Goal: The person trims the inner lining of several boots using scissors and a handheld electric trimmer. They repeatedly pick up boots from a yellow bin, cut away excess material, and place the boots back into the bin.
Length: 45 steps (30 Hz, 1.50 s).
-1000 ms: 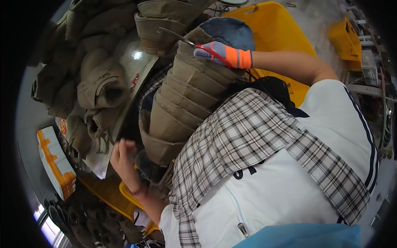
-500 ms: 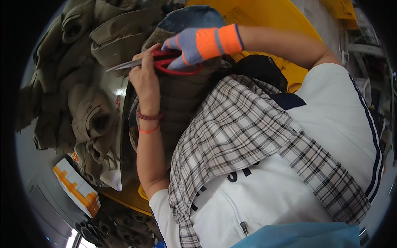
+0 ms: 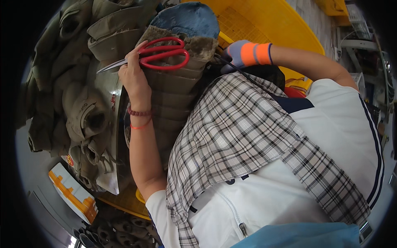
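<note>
My bare left hand (image 3: 135, 72), with beaded and orange bands at its wrist, is closed around red-handled scissors (image 3: 164, 53) near where the blades meet the handles. The metal blades point left. Beneath the scissors lies a stack of grey-brown fabric pieces (image 3: 173, 95), its far end showing fuzzy lining and a rounded blue piece (image 3: 186, 18). My right hand (image 3: 240, 56), in a grey-purple and orange glove, is at a black bag or pouch (image 3: 273, 74) by the checked apron (image 3: 235, 124). A thin dark strap crosses there. The right fingers are partly hidden.
Grey-brown shoe or boot uppers (image 3: 89, 113) are heaped on a shiny tabletop (image 3: 108, 177) at left. A large yellow crate (image 3: 264, 20) stands at the far right. A white-and-orange box (image 3: 74, 192) is at lower left, with more uppers (image 3: 120, 231) below it.
My right hand has let go of the scissors' handles and moved right to the black bag. The scissors stay in my left hand, which has shifted slightly left.
</note>
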Each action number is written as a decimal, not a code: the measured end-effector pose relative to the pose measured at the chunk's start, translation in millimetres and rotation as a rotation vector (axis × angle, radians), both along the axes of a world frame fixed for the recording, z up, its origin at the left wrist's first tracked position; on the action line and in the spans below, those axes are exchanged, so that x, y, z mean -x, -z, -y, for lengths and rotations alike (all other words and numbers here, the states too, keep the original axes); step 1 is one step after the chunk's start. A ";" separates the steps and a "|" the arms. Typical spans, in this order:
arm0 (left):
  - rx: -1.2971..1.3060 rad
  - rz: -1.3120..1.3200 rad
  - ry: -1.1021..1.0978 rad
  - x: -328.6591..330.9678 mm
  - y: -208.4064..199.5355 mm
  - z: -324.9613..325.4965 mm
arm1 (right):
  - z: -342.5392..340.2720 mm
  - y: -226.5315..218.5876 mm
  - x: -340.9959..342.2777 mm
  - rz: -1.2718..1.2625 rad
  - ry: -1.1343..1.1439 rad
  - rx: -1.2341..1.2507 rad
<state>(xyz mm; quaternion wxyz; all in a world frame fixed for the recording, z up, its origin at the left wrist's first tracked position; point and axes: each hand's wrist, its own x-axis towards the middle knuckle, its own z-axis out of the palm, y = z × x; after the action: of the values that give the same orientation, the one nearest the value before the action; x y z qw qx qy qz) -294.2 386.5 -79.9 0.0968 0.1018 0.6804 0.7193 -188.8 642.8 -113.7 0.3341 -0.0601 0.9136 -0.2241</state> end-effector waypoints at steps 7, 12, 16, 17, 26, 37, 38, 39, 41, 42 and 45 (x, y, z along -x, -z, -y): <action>-0.042 0.019 -0.007 14.5 13.7 3.3 | -18.6 5.5 -1.2 0.017 0.013 0.263; -0.069 0.072 -0.045 29.3 32.5 4.4 | -36.0 25.1 -6.7 -0.230 -0.151 0.257; -0.071 0.051 -0.042 34.1 40.4 8.0 | -37.2 22.7 -14.4 -0.294 -0.200 0.097; -0.073 0.043 -0.034 35.1 41.5 8.3 | -38.6 21.5 -16.4 -0.254 -0.183 0.092; -0.007 0.113 -0.104 44.9 54.8 9.3 | -52.1 14.3 -32.4 -0.089 -0.114 0.036; 0.008 0.037 -0.105 43.3 61.8 3.5 | -62.2 35.7 -26.1 -0.055 -0.012 0.086; -0.047 0.040 -0.100 38.6 58.5 2.9 | -69.0 51.4 -21.6 -0.069 -0.014 0.106; -0.041 0.034 -0.092 38.0 59.1 2.5 | -72.9 58.5 -20.3 -0.086 -0.016 0.114; -0.031 0.024 -0.069 38.0 61.0 1.1 | -81.5 69.6 -23.6 -0.119 -0.012 0.130; 0.006 0.009 -0.098 34.3 61.0 8.6 | -72.9 59.7 -21.0 -0.047 0.031 0.190; 0.059 -0.045 -0.123 29.6 54.6 9.5 | -73.6 52.0 -34.2 -0.089 -0.018 0.154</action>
<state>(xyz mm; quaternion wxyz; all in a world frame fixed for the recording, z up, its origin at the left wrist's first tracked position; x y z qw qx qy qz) -323.7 377.0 -134.5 0.0401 0.0732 0.7083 0.7009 -154.6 716.4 -165.7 0.2895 -0.1037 0.9070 -0.2877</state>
